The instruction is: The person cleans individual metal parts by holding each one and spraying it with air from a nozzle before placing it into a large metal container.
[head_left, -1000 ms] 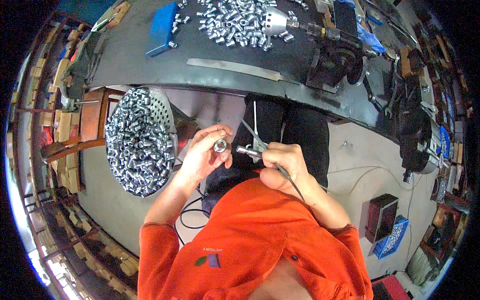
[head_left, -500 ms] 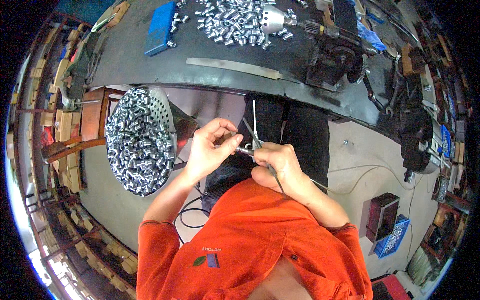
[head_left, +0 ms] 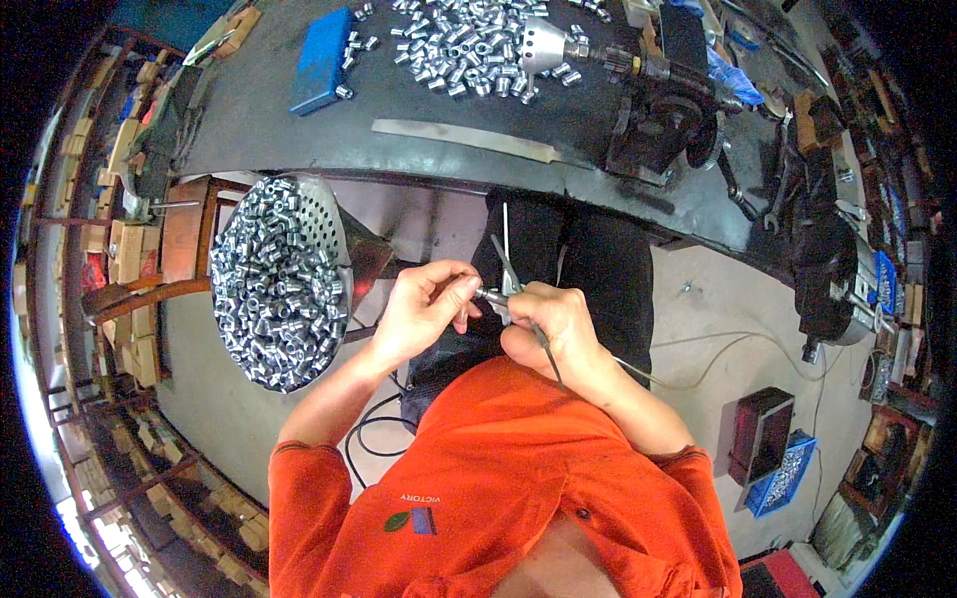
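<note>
Over my lap, my left hand (head_left: pixel 434 304) pinches thumb and fingers at the end of a small metal cylinder (head_left: pixel 491 296). Fingers cover most of that end, so its shape cannot be made out. My right hand (head_left: pixel 551 324) is closed round the cylinder's other side. It also grips a long, narrow grey strip-like tool (head_left: pixel 506 261) that slants through the fist and out below it. A thin pale rod (head_left: pixel 505 221) stands out beyond the hands. To the left, a perforated metal basket (head_left: pixel 324 214) is heaped with shiny metal sleeves (head_left: pixel 274 289).
The dark workbench (head_left: pixel 249 130) carries loose metal sleeves (head_left: pixel 459 50), a blue box (head_left: pixel 321 62), a flat metal strip (head_left: pixel 464 138) and a geared machine with a perforated metal cone (head_left: pixel 543 46). A blue crate (head_left: pixel 783 476) of small parts stands right on the floor, beside a dark bin (head_left: pixel 761 434).
My left hand has dropped slightly and its fingers have curled differently around the cylinder's end. The right hand keeps its grip almost in place. The view has shifted a little.
</note>
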{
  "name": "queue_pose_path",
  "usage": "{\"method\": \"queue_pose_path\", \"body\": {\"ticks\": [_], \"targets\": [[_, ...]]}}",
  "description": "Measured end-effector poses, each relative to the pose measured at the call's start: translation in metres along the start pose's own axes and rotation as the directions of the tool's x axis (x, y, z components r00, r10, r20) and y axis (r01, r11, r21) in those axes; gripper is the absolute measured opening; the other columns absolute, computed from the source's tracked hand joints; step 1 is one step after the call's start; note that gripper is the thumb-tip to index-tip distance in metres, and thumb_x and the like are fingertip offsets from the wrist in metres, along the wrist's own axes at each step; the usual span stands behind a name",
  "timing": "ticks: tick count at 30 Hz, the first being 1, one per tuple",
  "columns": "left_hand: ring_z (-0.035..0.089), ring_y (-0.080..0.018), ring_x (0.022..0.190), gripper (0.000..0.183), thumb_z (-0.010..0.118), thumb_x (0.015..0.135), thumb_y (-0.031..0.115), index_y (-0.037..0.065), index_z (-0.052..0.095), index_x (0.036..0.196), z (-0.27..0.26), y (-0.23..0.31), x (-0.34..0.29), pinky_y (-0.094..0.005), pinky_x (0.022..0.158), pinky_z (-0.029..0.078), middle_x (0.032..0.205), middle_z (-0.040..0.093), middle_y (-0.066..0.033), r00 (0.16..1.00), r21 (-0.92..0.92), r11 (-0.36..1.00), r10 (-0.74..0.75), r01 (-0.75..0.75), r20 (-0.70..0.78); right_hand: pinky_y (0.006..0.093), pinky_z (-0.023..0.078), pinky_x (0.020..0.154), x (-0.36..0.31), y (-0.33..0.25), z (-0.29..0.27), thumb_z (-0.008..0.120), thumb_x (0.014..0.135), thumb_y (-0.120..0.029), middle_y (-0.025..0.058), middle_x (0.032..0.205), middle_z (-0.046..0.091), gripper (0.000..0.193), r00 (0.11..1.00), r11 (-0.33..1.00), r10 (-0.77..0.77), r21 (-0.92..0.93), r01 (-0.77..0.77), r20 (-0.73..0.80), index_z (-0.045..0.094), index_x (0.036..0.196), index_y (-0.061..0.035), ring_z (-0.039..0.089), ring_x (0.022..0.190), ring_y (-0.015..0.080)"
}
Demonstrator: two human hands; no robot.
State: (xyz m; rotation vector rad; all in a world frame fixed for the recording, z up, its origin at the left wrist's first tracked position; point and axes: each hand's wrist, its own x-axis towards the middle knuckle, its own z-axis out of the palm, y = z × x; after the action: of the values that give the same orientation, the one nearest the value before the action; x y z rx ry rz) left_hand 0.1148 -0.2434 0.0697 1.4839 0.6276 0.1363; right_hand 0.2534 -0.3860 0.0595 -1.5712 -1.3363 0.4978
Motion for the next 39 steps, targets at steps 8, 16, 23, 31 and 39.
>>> {"method": "queue_pose_path", "body": {"ticks": [8, 16, 23, 31, 39], "targets": [[0.059, -0.0092, 0.068, 0.015, 0.056, 0.090, 0.007, -0.003, 0.059, 0.101, -0.005, 0.012, 0.002, -0.0240, 0.063, 0.050, 0.076, 0.062, -0.0041, 0.985, 0.172, 0.975, 0.120, -0.140, 0.123, 0.0376, 0.039, 0.049, -0.002, 0.011, -0.003, 0.063, 0.063, -0.014, 0.0129, 0.060, 0.048, 0.019, 0.994, 0.994, 0.063, 0.087, -0.071, 0.094, 0.046, 0.063, -0.0034, 0.053, 0.054, 0.0315], [0.064, -0.0153, 0.073, 0.020, 0.055, 0.090, 0.007, -0.003, 0.058, 0.107, -0.047, 0.004, 0.022, -0.0284, 0.070, 0.052, 0.084, 0.065, -0.0101, 0.970, 0.085, 0.979, 0.195, -0.184, -0.146, 0.0359, 0.034, 0.047, -0.031, 0.033, -0.044, 0.064, 0.062, -0.016, 0.0088, 0.055, 0.038, 0.028, 0.998, 0.997, 0.070, 0.014, -0.069, -0.005, 0.039, 0.058, -0.0046, 0.042, 0.048, 0.0251], [0.060, -0.0111, 0.068, 0.023, 0.055, 0.093, 0.019, 0.000, 0.059, 0.104, -0.045, -0.056, 0.082, -0.0251, 0.065, 0.050, 0.074, 0.060, -0.0035, 0.996, 0.068, 0.994, -0.085, 0.084, 0.004, 0.0443, 0.048, 0.059, -0.069, 0.086, -0.010, 0.065, 0.055, -0.011, 0.0169, 0.078, 0.055, 0.018, 0.996, 0.948, -0.083, -0.308, 0.082, 0.007, 0.055, 0.069, -0.0041, 0.056, 0.068, 0.0352], [0.050, -0.0097, 0.044, 0.030, 0.053, 0.093, 0.029, 0.000, 0.062, 0.090, -0.041, -0.081, 0.135, -0.0240, 0.044, 0.042, 0.058, 0.054, -0.0020, 0.984, 0.239, 0.954, -0.177, 0.179, -0.030, 0.0447, 0.051, 0.063, -0.072, 0.085, 0.002, 0.061, 0.058, -0.012, 0.0181, 0.081, 0.059, 0.017, 0.998, 0.960, 0.046, -0.280, -0.031, 0.047, 0.057, 0.071, -0.0016, 0.059, 0.072, 0.0372], [0.049, -0.0103, 0.043, 0.027, 0.057, 0.089, 0.026, 0.000, 0.063, 0.086, -0.051, -0.086, 0.155, -0.0257, 0.044, 0.043, 0.054, 0.051, -0.0020, 0.978, 0.147, 0.967, -0.205, 0.206, -0.025, 0.0444, 0.047, 0.055, -0.078, 0.074, 0.006, 0.059, 0.059, -0.013, 0.0160, 0.066, 0.054, 0.013, 0.993, 0.975, 0.105, -0.204, -0.092, 0.050, 0.053, 0.065, -0.0027, 0.056, 0.060, 0.0357]]}}
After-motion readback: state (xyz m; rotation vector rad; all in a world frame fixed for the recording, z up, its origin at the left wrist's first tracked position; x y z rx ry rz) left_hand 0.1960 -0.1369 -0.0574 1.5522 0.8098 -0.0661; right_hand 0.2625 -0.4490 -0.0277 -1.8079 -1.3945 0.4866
